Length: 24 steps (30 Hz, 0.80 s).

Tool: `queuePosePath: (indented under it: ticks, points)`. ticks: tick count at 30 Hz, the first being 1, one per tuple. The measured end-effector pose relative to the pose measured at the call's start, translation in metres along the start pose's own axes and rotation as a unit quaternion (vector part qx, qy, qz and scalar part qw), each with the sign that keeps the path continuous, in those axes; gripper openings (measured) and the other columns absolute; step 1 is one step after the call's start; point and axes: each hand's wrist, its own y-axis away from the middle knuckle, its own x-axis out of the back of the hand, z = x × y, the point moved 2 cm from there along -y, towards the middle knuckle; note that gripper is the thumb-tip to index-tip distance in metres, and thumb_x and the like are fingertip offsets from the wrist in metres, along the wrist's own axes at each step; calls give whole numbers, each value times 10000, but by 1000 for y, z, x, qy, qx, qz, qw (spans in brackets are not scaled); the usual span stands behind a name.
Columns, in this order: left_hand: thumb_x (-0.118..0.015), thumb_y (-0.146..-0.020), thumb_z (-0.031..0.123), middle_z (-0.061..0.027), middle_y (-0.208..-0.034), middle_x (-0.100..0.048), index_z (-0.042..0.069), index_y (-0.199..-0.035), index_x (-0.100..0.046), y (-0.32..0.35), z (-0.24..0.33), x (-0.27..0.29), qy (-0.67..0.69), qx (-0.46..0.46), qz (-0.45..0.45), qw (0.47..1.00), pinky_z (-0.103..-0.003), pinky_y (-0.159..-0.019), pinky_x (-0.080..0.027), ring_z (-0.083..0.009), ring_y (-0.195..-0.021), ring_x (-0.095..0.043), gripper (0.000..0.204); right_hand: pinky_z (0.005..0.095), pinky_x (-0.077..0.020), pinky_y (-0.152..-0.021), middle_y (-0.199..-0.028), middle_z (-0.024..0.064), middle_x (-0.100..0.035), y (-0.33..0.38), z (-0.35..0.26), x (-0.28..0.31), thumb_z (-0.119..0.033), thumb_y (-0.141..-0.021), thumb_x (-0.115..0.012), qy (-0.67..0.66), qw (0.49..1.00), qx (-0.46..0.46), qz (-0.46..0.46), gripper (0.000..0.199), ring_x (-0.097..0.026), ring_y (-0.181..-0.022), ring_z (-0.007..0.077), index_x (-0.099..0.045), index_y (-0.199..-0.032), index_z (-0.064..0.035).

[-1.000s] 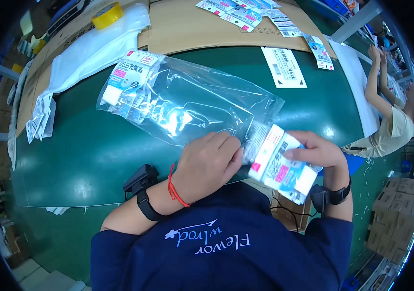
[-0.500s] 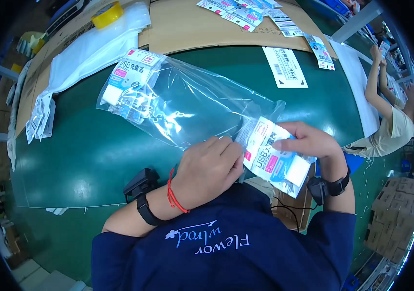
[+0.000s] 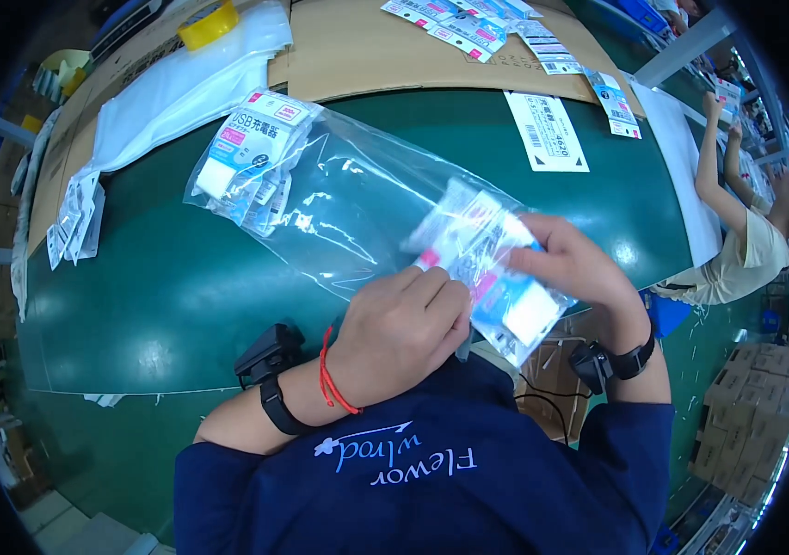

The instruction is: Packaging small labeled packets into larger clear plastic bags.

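clear bag (image 3: 357,199) on table (image 3: 135,305) | packets (image 3: 246,157) inside, left end | label sheet (image 3: 547,131) behind-right

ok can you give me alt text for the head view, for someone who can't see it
A person's left hand and right hand hold a small packaged item at the open end of a large clear plastic bag lying on a green table. More small packets sit at the bag's far end, and another person works at the right.
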Motion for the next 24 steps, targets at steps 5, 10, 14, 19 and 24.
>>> queuePosePath:
  ticks: [5,10,14,19,24]
  points:
    - [-696,-723,54,-74,-685,-541,54,-774,-569,5,0,3,19,2,12,1000,-321,-504,-433,-235,-589,-553,136,221,-472,-703,-949,35,-640,-2,9,2,-243,-871,-646,-136,991,10,6,383,-560,-817,56,-582,-1131,30]
    - [-693,-802,105,-52,-725,-584,37,-867,-595,25,1,17,200,124,-102,966,-274,-510,-426,-156,-585,-556,136,222,-472,-703,-921,31,-640,15,-1,7,-214,-865,-653,11,999,3,-35,387,-567,-813,60,-574,-1150,36]
    - [-660,-865,160,-28,-767,-605,38,-1071,-565,60,-4,1,429,302,-236,818,-232,-517,-426,-88,-611,-553,258,218,-470,-696,-897,27,-640,16,-5,11,-206,-860,-659,-24,998,20,47,399,-569,-796,59,-570,-1163,39]
    - [-613,-909,198,-15,-789,-599,60,-1233,-472,65,3,-19,575,492,-316,572,-205,-530,-440,-65,-640,-560,379,204,-463,-670,-871,17,-640,13,-31,12,-207,-858,-659,122,992,18,2,376,-565,-764,47,-589,-1131,41]
    - [-628,-895,296,-26,-751,-591,11,-1359,-361,48,19,-34,643,479,-211,559,-193,-507,-451,-80,-594,-564,607,193,-460,-639,-857,14,-648,-1,-36,13,-204,-857,-657,50,995,-33,-82,329,-567,-736,42,-614,-1076,37]
